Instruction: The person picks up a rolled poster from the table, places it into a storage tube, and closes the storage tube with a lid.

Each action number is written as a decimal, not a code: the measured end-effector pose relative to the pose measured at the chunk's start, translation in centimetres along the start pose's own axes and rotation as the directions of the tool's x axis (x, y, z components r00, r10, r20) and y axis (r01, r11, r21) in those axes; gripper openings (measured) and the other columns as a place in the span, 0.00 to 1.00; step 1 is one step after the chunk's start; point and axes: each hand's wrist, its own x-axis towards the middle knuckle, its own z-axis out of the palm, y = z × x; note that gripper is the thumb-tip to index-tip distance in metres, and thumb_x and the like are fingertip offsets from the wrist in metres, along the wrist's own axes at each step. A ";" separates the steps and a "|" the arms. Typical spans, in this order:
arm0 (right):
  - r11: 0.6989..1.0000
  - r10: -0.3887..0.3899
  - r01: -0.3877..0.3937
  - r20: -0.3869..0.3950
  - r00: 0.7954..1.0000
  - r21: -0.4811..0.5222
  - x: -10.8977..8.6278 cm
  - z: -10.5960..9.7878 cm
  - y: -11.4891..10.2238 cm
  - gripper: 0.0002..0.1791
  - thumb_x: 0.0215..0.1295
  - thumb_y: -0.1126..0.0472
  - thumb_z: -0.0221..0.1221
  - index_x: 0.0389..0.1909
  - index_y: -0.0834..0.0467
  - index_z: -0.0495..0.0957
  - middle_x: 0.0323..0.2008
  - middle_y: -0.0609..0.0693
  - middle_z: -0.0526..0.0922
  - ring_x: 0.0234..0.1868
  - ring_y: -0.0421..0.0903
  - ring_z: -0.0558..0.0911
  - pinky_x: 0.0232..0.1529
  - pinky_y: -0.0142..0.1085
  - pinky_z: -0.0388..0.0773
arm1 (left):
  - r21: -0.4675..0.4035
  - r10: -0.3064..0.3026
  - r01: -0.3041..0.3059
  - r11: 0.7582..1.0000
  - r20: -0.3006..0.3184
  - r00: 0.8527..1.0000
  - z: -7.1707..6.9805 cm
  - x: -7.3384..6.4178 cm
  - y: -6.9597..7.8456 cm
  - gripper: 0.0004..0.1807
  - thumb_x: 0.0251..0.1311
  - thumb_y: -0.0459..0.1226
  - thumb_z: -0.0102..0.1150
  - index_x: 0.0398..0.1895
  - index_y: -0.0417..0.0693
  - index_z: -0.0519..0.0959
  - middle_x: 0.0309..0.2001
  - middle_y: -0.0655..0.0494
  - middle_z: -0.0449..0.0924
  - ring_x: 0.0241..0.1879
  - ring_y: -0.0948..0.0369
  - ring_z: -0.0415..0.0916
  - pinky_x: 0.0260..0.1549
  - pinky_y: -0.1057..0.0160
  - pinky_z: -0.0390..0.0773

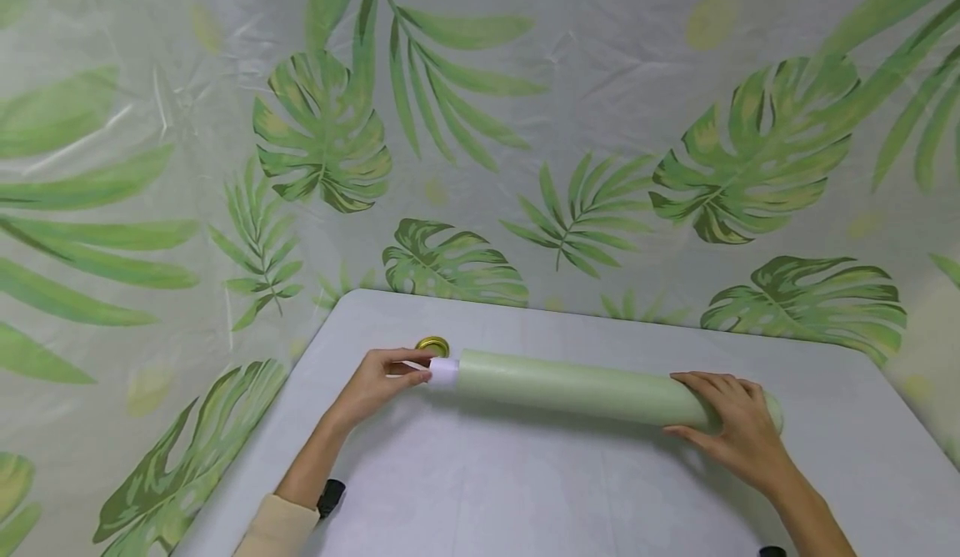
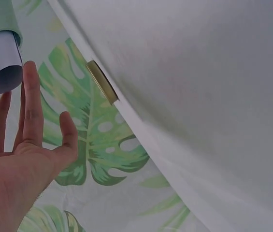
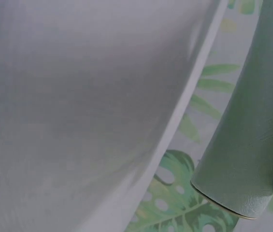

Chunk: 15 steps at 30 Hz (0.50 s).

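Head view: we see the left hand (image 1: 382,378) pinching a white roll (image 1: 444,373) that pokes from one end of a green tube (image 1: 570,388), fingers and thumb clamped on it. The right hand's (image 1: 738,428) fingers wrap round the tube near its other end, above the tabletop (image 1: 525,490). Beyond our left fingertips (just beside them) lies a gold lid (image 1: 432,346).
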 end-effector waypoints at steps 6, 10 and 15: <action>1.000 -0.008 0.008 0.003 1.000 0.001 0.0 0.2 0.0 0.46 0.31 0.54 0.85 0.61 0.55 0.81 0.54 0.56 0.85 0.54 0.54 0.76 0.54 0.56 0.61 | 0.004 0.030 -0.030 1.000 0.004 1.000 0.6 0.2 0.2 0.21 0.63 0.40 0.72 0.58 0.45 0.86 0.60 0.43 0.84 0.49 0.55 0.87 0.45 0.69 0.84; 1.000 -0.007 0.007 0.003 1.000 0.005 0.0 0.3 0.0 0.47 0.31 0.55 0.85 0.61 0.54 0.81 0.54 0.55 0.84 0.54 0.54 0.76 0.54 0.55 0.61 | -0.001 0.048 -0.048 0.999 0.020 0.999 0.9 0.3 0.0 0.21 0.63 0.39 0.72 0.58 0.40 0.85 0.59 0.39 0.84 0.49 0.52 0.88 0.45 0.70 0.83; 1.000 0.002 -0.002 0.006 1.000 0.019 0.1 0.3 -0.4 0.47 0.31 0.54 0.85 0.61 0.53 0.81 0.54 0.55 0.84 0.54 0.55 0.76 0.55 0.55 0.61 | 0.000 0.061 -0.061 0.998 0.027 0.998 1.4 0.3 0.0 0.20 0.63 0.38 0.72 0.57 0.40 0.85 0.57 0.39 0.85 0.47 0.51 0.89 0.45 0.71 0.83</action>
